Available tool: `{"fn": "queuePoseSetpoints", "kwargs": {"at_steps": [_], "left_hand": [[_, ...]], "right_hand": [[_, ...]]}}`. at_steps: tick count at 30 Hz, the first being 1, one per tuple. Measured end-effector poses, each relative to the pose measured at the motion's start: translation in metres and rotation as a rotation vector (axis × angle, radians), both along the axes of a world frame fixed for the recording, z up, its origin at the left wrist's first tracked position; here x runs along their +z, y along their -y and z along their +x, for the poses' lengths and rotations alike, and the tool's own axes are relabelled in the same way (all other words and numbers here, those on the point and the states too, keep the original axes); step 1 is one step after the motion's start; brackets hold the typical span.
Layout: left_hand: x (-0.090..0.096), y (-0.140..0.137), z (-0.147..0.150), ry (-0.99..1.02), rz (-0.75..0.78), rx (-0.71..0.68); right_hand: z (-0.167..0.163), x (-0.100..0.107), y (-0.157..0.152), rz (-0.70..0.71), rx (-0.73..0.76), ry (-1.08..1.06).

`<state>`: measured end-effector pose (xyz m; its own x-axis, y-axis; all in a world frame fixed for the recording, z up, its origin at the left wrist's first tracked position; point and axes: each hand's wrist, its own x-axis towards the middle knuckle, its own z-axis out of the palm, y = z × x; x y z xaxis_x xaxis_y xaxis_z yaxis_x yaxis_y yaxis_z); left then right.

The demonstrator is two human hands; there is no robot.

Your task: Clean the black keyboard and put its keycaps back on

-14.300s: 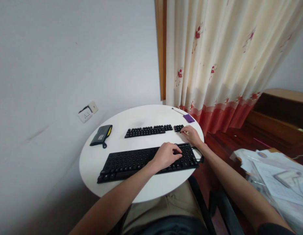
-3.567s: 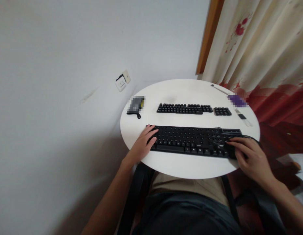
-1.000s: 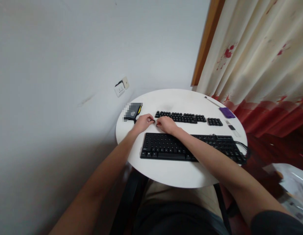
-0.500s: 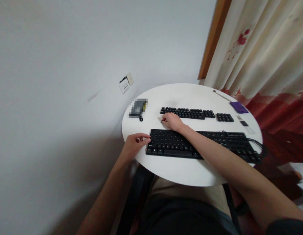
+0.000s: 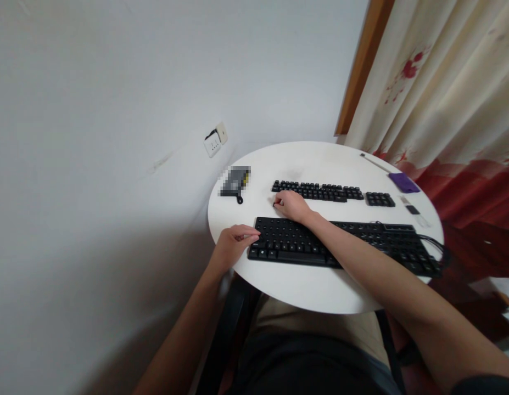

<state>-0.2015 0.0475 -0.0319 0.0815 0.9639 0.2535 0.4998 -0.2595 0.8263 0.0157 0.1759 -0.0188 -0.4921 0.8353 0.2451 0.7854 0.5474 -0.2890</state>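
Your left hand has dropped from beside your right hand to the left end of the keyboard, its fingertips nearly meeting; whether they pinch anything, I cannot tell. So your hands now work apart: the right stays by the loose keys, fingers curled narrow, a black cap at their tips, grip unclear.
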Motion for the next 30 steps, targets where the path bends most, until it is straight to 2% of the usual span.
{"fn": "queuePoseSetpoints", "kwargs": {"at_steps": [5,10,14,17,21,25,30], "left_hand": [[0.001,0.001,0.003,-0.080,0.121,-0.008],[0.005,0.009,0.004,-0.322,0.230,-0.059],[0.009,0.027,0.010,-0.494,0.308,0.056],[0.006,0.041,0.019,-0.564,0.323,0.103],[-0.004,0.050,0.028,-0.527,0.338,0.164],[-0.012,0.053,0.034,-0.396,0.349,0.204],[-0.016,0.056,0.039,-0.286,0.351,0.218]], "right_hand": [[-0.001,-0.001,0.000,-0.003,0.004,-0.022],[0.000,0.000,0.000,-0.009,0.001,-0.062],[0.001,0.012,-0.002,-0.002,-0.002,-0.108],[0.000,0.027,0.008,0.011,0.021,-0.225],[-0.004,0.036,0.047,-0.064,0.138,-0.423],[-0.006,0.024,0.086,-0.191,0.178,-0.473],[-0.002,0.008,0.097,-0.310,0.166,-0.504]]}}
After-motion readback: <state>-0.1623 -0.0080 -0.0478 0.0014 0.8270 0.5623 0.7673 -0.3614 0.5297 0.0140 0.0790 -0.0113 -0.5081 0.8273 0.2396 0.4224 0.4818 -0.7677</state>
